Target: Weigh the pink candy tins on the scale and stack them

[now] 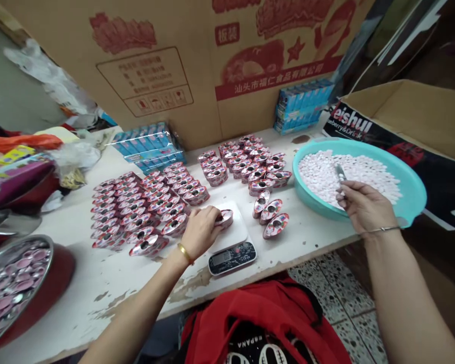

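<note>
My left hand (201,231) is closed around a small oval red-patterned container (226,218) with a round hole in its top, at the platform of a white kitchen scale (239,233). The scale's dark display seems to read 0.0. My right hand (368,206) pinches a small metal spoon (340,172) over a turquoise basin (417,196). Many small white tablets (318,174) fill the basin. Whether the spoon carries any tablets is hard to see. Three more oval containers (271,211) stand just right of the scale.
Rows of similar oval containers (136,207) cover the table's left and middle. Blue wrapped packs (147,146) lean by a big cardboard box (197,65). A red bowl (62,268) of pink and silvery pieces sits at left; a black open carton (432,172) is at right.
</note>
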{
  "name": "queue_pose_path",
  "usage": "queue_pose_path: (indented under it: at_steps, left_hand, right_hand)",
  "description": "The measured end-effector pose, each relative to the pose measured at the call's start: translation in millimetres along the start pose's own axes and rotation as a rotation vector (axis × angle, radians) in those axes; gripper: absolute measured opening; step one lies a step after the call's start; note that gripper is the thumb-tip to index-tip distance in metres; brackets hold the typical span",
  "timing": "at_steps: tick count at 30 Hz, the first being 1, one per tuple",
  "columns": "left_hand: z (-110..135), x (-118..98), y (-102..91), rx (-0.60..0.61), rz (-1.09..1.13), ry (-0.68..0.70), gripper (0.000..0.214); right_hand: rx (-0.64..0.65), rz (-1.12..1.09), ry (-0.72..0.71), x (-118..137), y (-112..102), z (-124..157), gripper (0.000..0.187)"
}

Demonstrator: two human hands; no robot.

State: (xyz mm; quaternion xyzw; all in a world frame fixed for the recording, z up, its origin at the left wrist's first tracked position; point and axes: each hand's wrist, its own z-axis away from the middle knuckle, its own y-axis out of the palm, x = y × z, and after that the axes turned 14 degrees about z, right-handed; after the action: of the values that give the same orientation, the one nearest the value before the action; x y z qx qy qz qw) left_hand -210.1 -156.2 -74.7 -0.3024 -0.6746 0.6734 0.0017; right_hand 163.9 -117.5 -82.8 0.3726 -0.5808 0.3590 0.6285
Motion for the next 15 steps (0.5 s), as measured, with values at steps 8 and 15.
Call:
queue_pose_path:
  at_steps: [8, 15]
  left_hand:
    - [51, 19, 18.3, -0.430, 0.233, -0.042, 0.033]
    - [136, 39, 56.0, -0.482, 0.359, -0.396, 0.027]
  right_hand:
    - [-0.039, 0.034, -0.054, -3, -1, 2, 0.013]
    - [-0.036, 0.079, -0.091, -6, 0, -1, 0.012]
